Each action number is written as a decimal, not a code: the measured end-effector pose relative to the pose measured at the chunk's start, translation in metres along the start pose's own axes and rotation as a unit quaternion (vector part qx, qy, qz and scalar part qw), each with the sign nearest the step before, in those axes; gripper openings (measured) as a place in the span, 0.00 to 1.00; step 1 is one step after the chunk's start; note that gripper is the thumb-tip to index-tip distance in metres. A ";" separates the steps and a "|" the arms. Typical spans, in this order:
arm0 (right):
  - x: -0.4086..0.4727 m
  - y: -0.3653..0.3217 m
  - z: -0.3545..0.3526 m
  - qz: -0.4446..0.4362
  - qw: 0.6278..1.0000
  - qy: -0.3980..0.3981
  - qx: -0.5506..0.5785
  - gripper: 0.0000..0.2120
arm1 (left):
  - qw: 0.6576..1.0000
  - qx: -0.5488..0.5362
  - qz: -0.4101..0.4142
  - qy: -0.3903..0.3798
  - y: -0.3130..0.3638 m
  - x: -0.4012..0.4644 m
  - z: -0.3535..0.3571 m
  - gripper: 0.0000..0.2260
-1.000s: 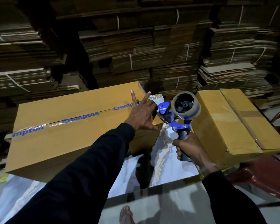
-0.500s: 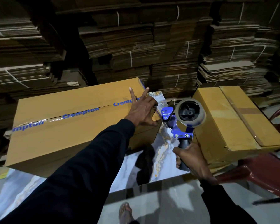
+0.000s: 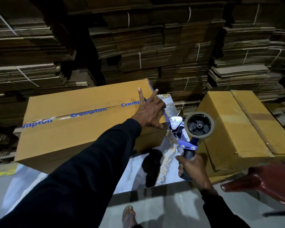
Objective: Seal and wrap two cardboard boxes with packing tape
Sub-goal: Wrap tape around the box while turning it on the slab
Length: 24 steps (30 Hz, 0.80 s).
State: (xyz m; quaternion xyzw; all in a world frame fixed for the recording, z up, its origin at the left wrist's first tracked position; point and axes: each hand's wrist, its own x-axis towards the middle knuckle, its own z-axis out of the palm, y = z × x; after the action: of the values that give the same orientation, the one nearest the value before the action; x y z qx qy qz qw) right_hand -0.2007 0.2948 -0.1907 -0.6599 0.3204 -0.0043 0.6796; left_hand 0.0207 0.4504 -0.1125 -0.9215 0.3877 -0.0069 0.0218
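- Head view: looking down on a marbled table with two cardboard boxes, flattened cardboard stacks filling the background from 9 through 3 o'clock.
- Lying at 9 to 10 o'clock of the table: the long box, its top seam carrying clear printed tape with blue lettering, running toward the right-hand end.
- Resting on that box's right end at about 12 o'clock: the left hand, fingers spread and mostly straight, palm pressing the top edge near the corner; grip wide, holding nothing, only pressing.
- Sitting at 3 o'clock, apart from the long box: the second box, a plain brown strip crossing its top; hard to tell whether fully sealed.
- Hovering between the two boxes, just beside the long box's end: the tape dispenser, roll upright, blue blade end pointing at the corner under the left hand.
- Wrapping the dispenser's dark handle at 5 o'clock: the right hand, grip curled tight round it.
- Judging the step in hand: finishing the seam strip on the long box, carrying tape over the end face and preparing to cut.
- Calling next, probably, for pulling the dispenser down against the end face, tilting the blade to sever, then smoothing the loose tail with the left palm.
- Showing at 6 o'clock below the table edge: a bare foot; at 4 o'clock, a red plastic chair.
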 end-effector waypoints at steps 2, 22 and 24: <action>0.008 0.014 0.001 -0.007 1.000 0.001 0.024 0.15 | 0.999 0.033 0.033 -0.016 -0.008 -0.001 -0.001 0.49; 0.014 0.056 0.014 -0.037 0.991 -0.030 0.123 0.27 | 0.994 0.086 0.050 -0.045 -0.016 -0.002 -0.008 0.54; 0.011 0.061 0.012 -0.032 0.992 -0.029 0.122 0.27 | 0.995 0.077 0.046 -0.047 -0.016 -0.002 -0.006 0.54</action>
State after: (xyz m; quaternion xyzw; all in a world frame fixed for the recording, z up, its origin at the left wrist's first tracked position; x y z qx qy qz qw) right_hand -0.2127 0.3087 -0.2512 -0.5822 0.2765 -0.0461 0.7632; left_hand 0.0310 0.4627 -0.1058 -0.8977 0.4263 0.0079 0.1113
